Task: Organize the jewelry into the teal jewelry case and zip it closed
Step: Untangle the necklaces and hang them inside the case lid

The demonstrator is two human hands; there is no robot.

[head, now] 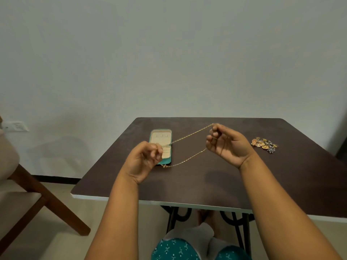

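The teal jewelry case lies open on the dark table, left of centre, showing its cream lining. A thin gold chain necklace is stretched in the air above the table. My right hand pinches its upper end. My left hand pinches the other end in front of the case. A lower strand runs down to a small pendant that touches the table by the case's near corner. A small heap of gold and silver jewelry lies at the right of the table.
A wooden chair with a pale cushion stands to the left of the table. The table's near edge is white, with black metal legs below. A wall runs close behind the far edge.
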